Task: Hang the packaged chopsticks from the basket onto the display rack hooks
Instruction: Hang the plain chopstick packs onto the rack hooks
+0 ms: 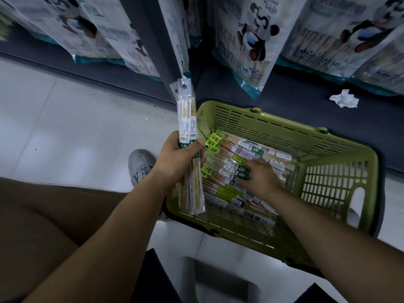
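Note:
My left hand (178,157) grips two clear packs of chopsticks (187,119) upright, their punched hang-holes at the top, just left of the basket. A green plastic basket (336,171) stands on the floor and holds several more chopstick packs (238,156) lying flat. My right hand (259,177) reaches down into the basket, and its fingers lie on a pack with a green label (243,172); whether they grip it is hidden. No rack hook shows plainly.
Large panda-printed bags (253,40) hang above the basket on the rack, with a dark upright post (153,36) between them. A crumpled white paper (344,98) lies on the dark base shelf. My shoe (140,165) stands left of the basket on pale floor tiles.

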Demonstrator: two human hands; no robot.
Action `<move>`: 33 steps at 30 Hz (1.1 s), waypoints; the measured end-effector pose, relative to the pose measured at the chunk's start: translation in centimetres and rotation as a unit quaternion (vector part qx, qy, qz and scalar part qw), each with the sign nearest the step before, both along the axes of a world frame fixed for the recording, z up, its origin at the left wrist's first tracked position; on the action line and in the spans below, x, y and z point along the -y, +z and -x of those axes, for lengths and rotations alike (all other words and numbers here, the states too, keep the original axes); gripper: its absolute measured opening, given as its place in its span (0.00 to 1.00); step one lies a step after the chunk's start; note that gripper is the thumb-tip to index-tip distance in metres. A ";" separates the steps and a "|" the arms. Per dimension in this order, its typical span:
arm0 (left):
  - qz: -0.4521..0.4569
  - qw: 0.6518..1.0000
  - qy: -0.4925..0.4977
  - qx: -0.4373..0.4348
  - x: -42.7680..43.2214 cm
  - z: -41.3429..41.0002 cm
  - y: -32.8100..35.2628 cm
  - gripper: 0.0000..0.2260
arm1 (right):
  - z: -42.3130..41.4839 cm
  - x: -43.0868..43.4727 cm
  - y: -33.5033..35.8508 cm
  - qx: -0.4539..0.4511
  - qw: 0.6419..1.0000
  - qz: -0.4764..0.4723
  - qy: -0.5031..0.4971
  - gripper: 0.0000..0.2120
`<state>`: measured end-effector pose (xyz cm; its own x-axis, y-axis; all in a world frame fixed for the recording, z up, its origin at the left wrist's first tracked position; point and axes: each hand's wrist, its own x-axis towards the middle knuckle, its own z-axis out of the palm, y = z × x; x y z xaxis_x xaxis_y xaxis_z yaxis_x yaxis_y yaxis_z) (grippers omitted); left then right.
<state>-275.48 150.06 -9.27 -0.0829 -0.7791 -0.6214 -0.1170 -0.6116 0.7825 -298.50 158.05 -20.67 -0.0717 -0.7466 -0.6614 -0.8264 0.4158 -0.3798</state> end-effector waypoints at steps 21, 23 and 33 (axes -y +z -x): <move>0.008 1.000 -0.011 0.006 -0.1 0.0 -0.2 0.10 | -1.3 -0.5 -1.0 -0.103 0.986 0.048 0.125 0.15; 0.006 1.000 -0.006 0.000 -0.1 0.1 -0.2 0.10 | -1.2 -0.8 -1.1 -0.102 0.986 0.052 0.124 0.16; 0.006 1.000 -0.013 0.022 -0.2 0.5 -0.4 0.06 | -0.8 -0.3 0.8 0.014 0.996 0.091 0.005 0.08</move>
<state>-275.99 150.22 -9.65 -0.0755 -0.7848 -0.6152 -0.1669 -0.5983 0.7837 -297.72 158.32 -19.91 -0.0466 -0.8547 -0.5170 -0.8179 0.3298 -0.4714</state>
